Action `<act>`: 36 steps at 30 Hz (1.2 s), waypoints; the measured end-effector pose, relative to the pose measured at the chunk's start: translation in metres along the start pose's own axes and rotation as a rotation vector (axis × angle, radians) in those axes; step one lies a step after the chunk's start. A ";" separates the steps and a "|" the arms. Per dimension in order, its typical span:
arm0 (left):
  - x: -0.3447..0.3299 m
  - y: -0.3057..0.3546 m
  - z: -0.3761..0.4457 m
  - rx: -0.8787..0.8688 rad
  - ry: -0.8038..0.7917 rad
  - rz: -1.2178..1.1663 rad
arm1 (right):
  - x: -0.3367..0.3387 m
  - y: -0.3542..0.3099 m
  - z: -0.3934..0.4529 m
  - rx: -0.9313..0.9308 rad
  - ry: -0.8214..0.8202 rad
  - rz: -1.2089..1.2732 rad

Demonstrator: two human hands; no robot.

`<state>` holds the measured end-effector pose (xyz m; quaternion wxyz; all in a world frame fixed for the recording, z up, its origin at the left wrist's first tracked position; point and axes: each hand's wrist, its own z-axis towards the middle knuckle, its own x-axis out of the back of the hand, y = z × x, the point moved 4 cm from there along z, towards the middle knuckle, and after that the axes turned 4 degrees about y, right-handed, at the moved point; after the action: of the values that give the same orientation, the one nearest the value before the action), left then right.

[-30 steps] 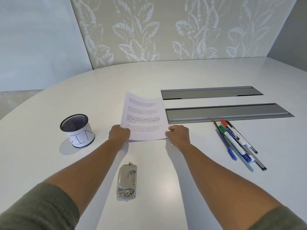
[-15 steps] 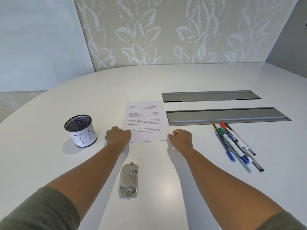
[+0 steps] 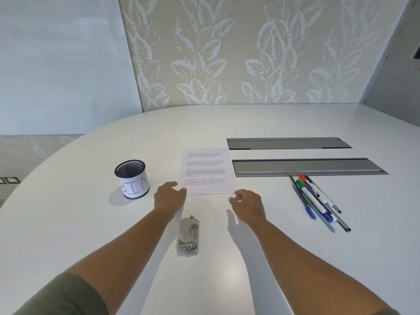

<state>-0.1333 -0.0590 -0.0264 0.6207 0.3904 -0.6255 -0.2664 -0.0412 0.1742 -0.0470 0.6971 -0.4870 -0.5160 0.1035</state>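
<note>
A printed sheet of paper [image 3: 208, 171] lies flat on the white table [image 3: 91, 223]. My left hand [image 3: 170, 197] rests at the sheet's near left corner, with relaxed fingertips at its edge; whether they touch it I cannot tell. Just off the near right corner, my right hand [image 3: 247, 204] hovers with loosely curled fingers that hold nothing. A grey metal hole punch [image 3: 188, 235] lies between my forearms, closer to me than the paper.
A black mesh cup [image 3: 131, 178] labelled BIN stands left of the paper. Several pens and markers [image 3: 318, 198] lie in a bunch at the right. Two grey cable flaps [image 3: 306, 167] are set into the table behind them.
Both hands held the sheet tilted up by its near corners, then laid it flat. They have now let go, and the right hand has drawn slightly back.
</note>
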 end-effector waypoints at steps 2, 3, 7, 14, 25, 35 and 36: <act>0.006 -0.004 -0.010 -0.018 0.000 0.001 | 0.002 -0.002 -0.010 0.031 0.010 -0.034; 0.009 -0.007 -0.014 -0.026 -0.002 0.004 | 0.003 -0.002 -0.016 0.047 0.018 -0.053; 0.019 -0.018 -0.034 -0.040 -0.034 0.047 | 0.003 -0.002 -0.039 0.104 0.023 -0.130; 0.027 -0.037 -0.059 0.000 -0.106 0.079 | -0.009 0.010 -0.078 0.169 -0.004 -0.279; 0.027 -0.043 -0.082 0.044 -0.232 0.154 | -0.023 0.017 -0.116 0.375 -0.002 -0.400; 0.022 -0.044 -0.086 0.098 -0.230 0.165 | -0.027 0.021 -0.122 0.414 -0.048 -0.448; 0.021 -0.043 -0.086 0.101 -0.230 0.161 | -0.026 0.021 -0.122 0.411 -0.049 -0.446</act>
<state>-0.0397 -0.0876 -0.0422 0.5439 0.3368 -0.7344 -0.2267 0.0547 0.0979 -0.0793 0.7739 -0.2078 -0.5950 0.0619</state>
